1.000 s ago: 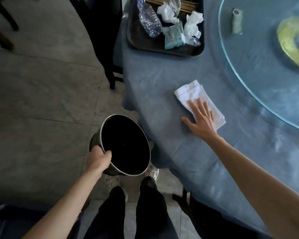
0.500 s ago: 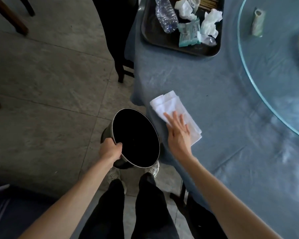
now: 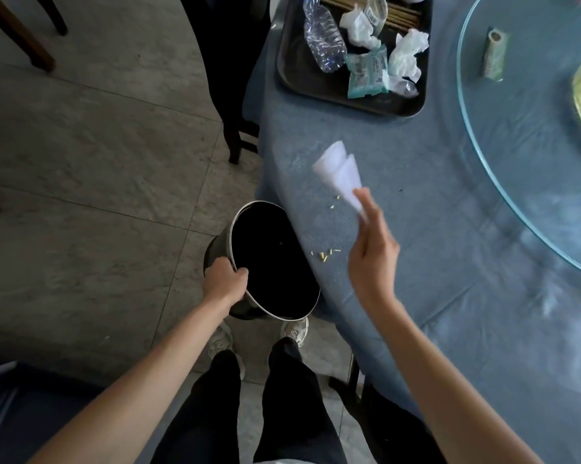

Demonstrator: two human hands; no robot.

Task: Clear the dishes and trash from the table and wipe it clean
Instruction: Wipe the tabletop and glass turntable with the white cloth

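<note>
My left hand (image 3: 224, 278) grips the rim of a black round bin (image 3: 272, 262), tilted and pressed against the edge of the blue-clothed table (image 3: 433, 262). My right hand (image 3: 372, 252) holds a folded white cloth (image 3: 341, 174) by one end, lifted off the tablecloth and blurred. Small yellow crumbs (image 3: 325, 255) lie on the cloth near the bin's rim, between my two hands.
A dark tray (image 3: 295, 80) at the back holds a crushed plastic bottle (image 3: 322, 38), crumpled tissues (image 3: 408, 55), a green packet (image 3: 366, 73) and chopsticks. A glass turntable (image 3: 503, 169) covers the right. A dark chair (image 3: 228, 72) stands at the table's left edge. My legs are below.
My right hand swept the cloth toward the bin, then lifted it off the table; crumbs now show near the edge. The bin has come closer to the table edge.
</note>
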